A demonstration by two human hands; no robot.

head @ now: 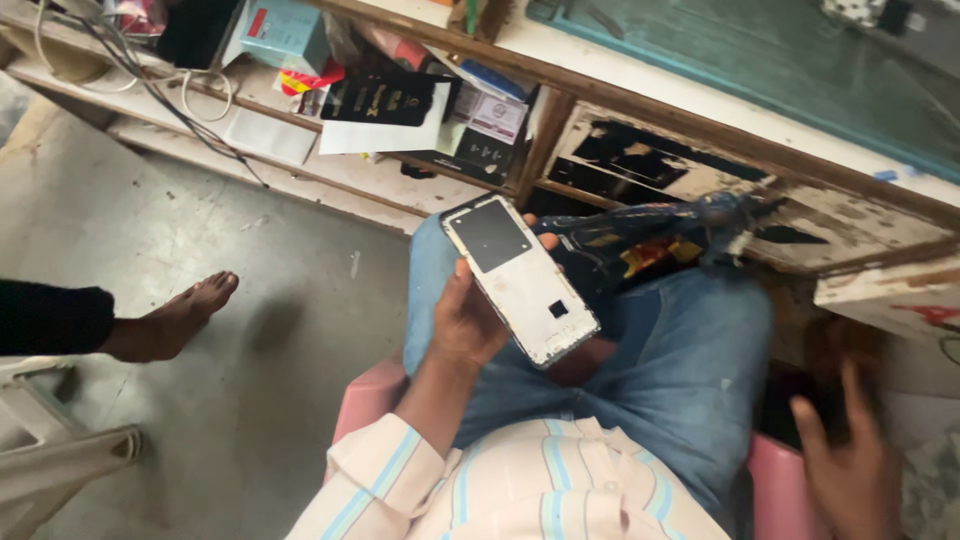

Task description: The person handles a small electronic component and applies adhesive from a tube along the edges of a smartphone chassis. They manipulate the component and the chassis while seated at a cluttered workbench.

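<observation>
White phone frame [520,280] is lying tilted in the left hand [468,322], which is gripping it above the jeans [650,370]. Blurred right hand [850,460] is hanging released, near right, beside the pink stool [775,480].

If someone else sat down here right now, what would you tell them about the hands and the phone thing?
Left hand: holds the opened phone frame over the lap, inner side up, white with a dark panel at its top end and a small dark square lower down.
Right hand: blurred at the lower right, beside the pink seat; whether it holds anything cannot be told.
Nearby: a cluttered wooden shelf with boxes and cables ahead; another person's bare foot on the floor to the left.
Done: the phone's back is already off.
Left: its inside lies bare; nothing is fitted back on.
</observation>
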